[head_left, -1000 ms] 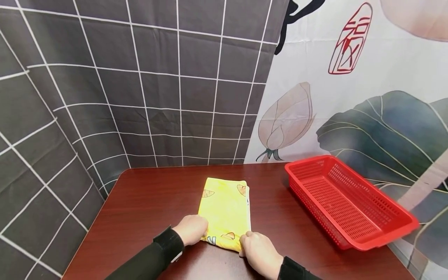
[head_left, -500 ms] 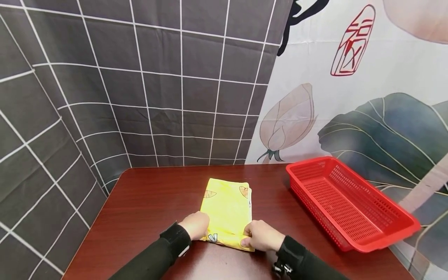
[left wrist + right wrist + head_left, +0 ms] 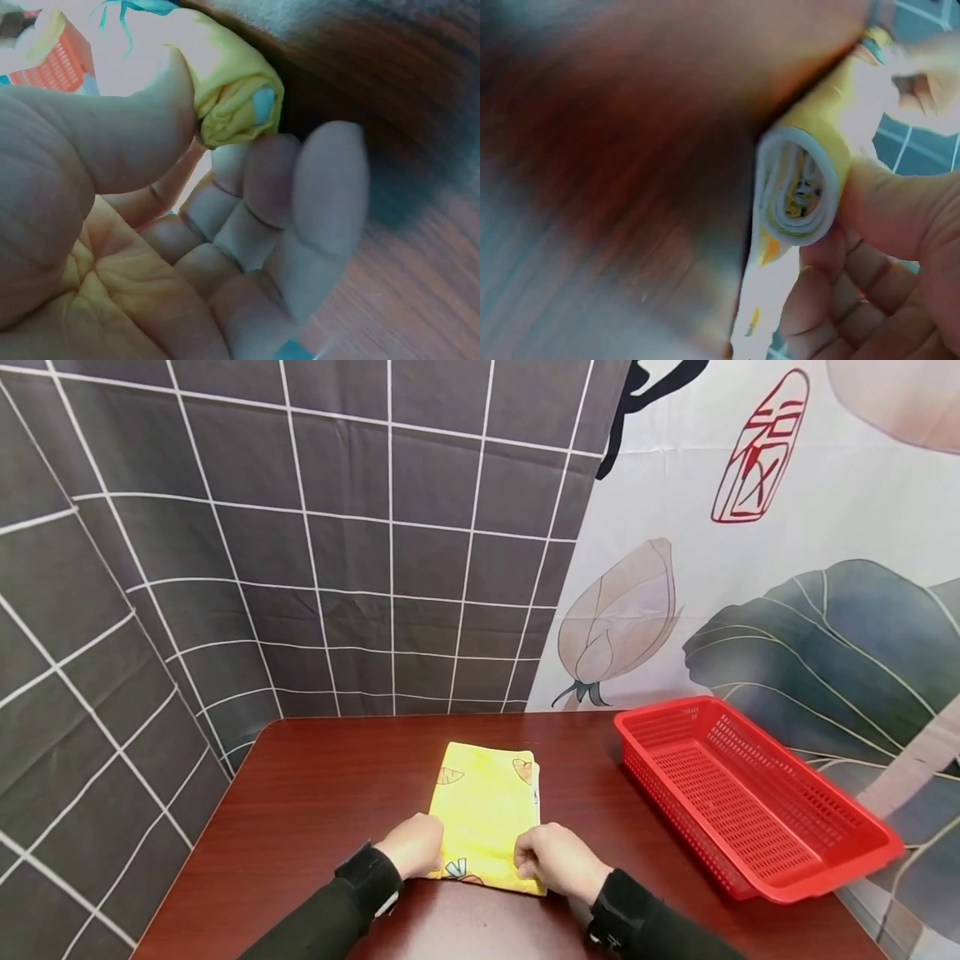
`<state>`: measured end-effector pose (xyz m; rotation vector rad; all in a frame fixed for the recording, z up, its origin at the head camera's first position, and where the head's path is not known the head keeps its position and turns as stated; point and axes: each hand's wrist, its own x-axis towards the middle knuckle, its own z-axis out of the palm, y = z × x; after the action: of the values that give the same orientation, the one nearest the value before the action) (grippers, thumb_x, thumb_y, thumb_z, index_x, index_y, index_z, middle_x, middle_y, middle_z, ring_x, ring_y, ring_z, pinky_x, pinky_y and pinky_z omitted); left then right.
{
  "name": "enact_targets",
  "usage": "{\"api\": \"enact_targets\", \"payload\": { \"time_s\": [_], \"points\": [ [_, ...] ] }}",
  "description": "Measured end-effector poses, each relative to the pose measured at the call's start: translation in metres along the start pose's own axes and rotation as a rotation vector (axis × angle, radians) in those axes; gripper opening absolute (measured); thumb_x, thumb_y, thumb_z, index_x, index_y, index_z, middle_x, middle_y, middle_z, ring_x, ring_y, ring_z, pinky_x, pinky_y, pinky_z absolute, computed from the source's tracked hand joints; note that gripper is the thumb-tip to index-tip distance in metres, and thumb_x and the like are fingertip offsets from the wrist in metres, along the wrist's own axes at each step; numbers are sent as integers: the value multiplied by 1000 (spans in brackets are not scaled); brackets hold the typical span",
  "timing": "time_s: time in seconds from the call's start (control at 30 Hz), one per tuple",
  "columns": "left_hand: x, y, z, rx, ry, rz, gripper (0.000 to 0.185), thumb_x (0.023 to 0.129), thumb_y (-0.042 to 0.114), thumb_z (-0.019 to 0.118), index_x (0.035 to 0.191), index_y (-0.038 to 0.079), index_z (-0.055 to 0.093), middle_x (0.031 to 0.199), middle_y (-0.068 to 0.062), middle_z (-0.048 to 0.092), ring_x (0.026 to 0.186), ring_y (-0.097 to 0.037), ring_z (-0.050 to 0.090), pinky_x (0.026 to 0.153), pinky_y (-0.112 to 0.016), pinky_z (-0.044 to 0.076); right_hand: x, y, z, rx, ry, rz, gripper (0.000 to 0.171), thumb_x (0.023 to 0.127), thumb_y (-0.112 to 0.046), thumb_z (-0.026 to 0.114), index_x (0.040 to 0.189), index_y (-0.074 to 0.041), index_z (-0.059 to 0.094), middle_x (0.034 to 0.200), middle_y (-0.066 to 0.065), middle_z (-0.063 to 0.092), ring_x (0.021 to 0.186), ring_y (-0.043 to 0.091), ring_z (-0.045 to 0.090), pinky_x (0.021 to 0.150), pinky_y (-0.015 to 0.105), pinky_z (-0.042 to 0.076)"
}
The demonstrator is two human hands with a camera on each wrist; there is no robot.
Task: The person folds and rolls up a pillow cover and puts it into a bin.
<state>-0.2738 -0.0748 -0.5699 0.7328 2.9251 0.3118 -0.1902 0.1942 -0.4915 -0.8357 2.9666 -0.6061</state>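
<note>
A yellow towel (image 3: 483,810) printed with carrots lies folded into a narrow rectangle, its near end rolled up. At the near left corner, my left hand (image 3: 415,846) grips the roll; the left wrist view shows the thumb against the yellow roll (image 3: 232,64) with curled fingers below. On the near right corner my right hand (image 3: 558,860) pinches the other end. Its thumb lies along the rolled end (image 3: 799,187) in the right wrist view, fingers curled beneath. White-edged layers spiral inside that end. In the head view, the hands hide both near corners.
A red perforated plastic basket (image 3: 750,802) stands at the right of the dark red wooden table (image 3: 337,777). Behind the table hang a grey grid-patterned cloth (image 3: 337,560) and a white cloth with lotus prints (image 3: 622,610).
My right hand has shifted slightly forward and right along the towel's near corner, its fingers regripping. The left hand stays at its corner. The near edge looks flatter, and the view has shifted slightly.
</note>
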Motion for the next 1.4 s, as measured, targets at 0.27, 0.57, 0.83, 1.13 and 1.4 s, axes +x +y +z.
{"api": "enact_targets", "payload": {
  "time_s": [0.27,0.57,0.83,1.13,1.4],
  "points": [
    [-8,-2,-9,-76,0,-40,39,76,25,92,57,23,58,59,8,54,56,-13,49,56,-29,45,-16,-18,7,-405,101,-195,25,81,-6,81,68,-21,67,66,-9,51,63,7,41,60,21,37],
    [-47,27,-59,-124,117,12,37,78,12,91,66,16,57,65,5,52,62,-15,49,57,-33,43,-19,-18,12,-430,70,-186,28,73,-22,94,72,-21,66,72,-8,52,68,8,44,63,22,41],
    [-76,52,-53,320,349,288,17,86,6,76,74,16,71,70,2,62,68,-17,58,61,-31,49,-17,-16,10,-379,47,-152,23,75,-17,93,71,-21,71,71,-8,53,66,7,41,61,21,42],
    [-84,50,-54,272,297,301,13,78,13,85,75,15,73,70,5,66,70,-17,57,68,-30,49,-16,-15,8,-403,63,-155,22,74,-16,92,72,-22,71,72,-7,54,66,8,43,61,23,44],
    [-78,41,-53,160,296,279,31,60,15,93,68,16,62,68,4,62,70,-16,59,64,-31,51,-16,-17,10,-396,76,-159,23,75,-16,92,72,-22,70,72,-7,54,66,8,43,60,23,43]
  ]
}}
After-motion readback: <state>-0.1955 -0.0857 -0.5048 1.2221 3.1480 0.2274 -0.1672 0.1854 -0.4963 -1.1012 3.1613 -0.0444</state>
